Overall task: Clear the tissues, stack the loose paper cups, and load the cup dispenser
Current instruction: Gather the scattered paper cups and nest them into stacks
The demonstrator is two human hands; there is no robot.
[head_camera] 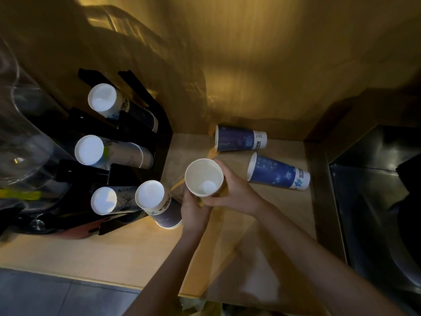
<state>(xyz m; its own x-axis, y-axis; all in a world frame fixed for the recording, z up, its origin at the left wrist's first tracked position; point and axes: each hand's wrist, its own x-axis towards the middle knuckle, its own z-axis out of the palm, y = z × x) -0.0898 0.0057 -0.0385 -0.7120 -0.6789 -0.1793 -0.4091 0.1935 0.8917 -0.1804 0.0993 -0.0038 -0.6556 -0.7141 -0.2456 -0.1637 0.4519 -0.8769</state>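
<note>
Both my hands hold one upright paper cup [203, 176] over the wooden counter, its white inside facing me. My left hand [195, 207] grips it from below left, my right hand [234, 190] wraps its right side. Two blue paper cups lie on their sides further back: one [240, 138] near the wall, one [278, 172] just right of my right hand. Beside my left hand an upside-down blue cup [157, 202] stands on the counter. The black cup dispenser [159, 133] at left holds three rows of cups [102, 100] [90, 149] [103, 200], bottoms toward me.
A wooden wall [250, 65] rises behind the counter. A dark steel sink [376, 190] lies at the right. Clear plastic containers [20, 133] stand at the far left. The counter's front edge [91, 279] runs along the bottom, with grey floor below it.
</note>
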